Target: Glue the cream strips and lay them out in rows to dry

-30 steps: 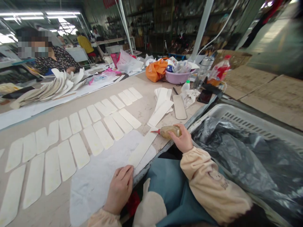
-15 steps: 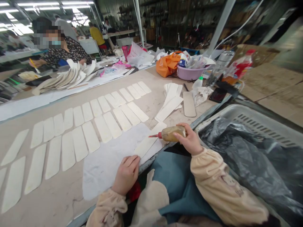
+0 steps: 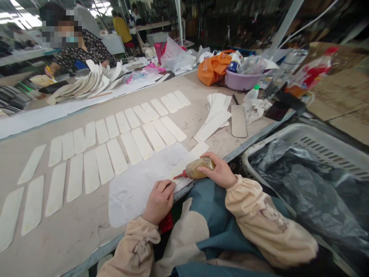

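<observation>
The bottle (image 3: 200,168) the right hand (image 3: 219,171) grasps has nearly traversed the strip (image 3: 188,157) — two o'clock from the left hand (image 3: 160,199), whose hold is unclear.

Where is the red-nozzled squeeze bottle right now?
In the head view, just right of centre, the red-nozzled squeeze bottle is in the right hand, near the table's front edge, its nozzle pointing toward the left hand.

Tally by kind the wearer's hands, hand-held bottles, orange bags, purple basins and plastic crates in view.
Left hand and right hand: 2
Held bottle: 1
Orange bag: 1
Purple basin: 1
Plastic crate: 1
Total: 6
</observation>
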A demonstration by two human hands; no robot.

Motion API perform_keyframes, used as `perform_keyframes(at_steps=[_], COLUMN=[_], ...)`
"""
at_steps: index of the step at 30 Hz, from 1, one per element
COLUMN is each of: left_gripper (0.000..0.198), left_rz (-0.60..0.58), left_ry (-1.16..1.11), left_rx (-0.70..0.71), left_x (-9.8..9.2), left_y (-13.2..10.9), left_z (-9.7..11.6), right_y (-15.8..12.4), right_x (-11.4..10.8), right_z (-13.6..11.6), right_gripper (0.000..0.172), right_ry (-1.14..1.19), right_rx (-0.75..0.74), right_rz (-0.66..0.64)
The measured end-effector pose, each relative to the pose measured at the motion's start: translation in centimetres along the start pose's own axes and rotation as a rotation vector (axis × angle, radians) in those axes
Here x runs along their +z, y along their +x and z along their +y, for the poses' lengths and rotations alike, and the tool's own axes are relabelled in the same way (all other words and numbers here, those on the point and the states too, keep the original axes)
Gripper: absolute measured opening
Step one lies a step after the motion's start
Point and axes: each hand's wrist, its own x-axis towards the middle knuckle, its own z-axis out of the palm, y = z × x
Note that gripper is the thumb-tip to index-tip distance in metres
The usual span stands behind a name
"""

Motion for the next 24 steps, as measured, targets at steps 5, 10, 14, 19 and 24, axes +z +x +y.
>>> perform_keyframes(at_steps=[5, 10, 14, 19, 24], left_gripper=[0.022, 0.023, 0.026, 0.028, 0.025], left_rz=[-0.001, 0.024, 0.037, 0.039, 0.064], left_ry=[0.013, 0.028, 0.026, 0.032, 0.040], left_rx=[0.011, 0.044, 0.072, 0.100, 0.118], left_x=[-0.2, 0.0, 0.4, 0.5, 0.4], left_y=[0.1, 0.1, -0.2, -0.2, -0.1], left_z=[0.1, 0.0, -0.5, -0.9, -0.8], right_y=[-0.5, -0.5, -0.5, -0.2, -0.1], right_x=[-1.3, -3.4, -5.3, -6.4, -6.3], right_z=[-0.3, 0.7, 2.5, 4.7, 5.2], right_gripper=[0.036, 0.035, 0.036, 0.038, 0.035], right_ry=[-0.026, -0.109, -0.210, -0.332, -0.383], right_rx=[-0.014, 0.009, 0.036, 0.054, 0.032], right_rz=[0.011, 0.147, 0.292, 0.490, 0.631])
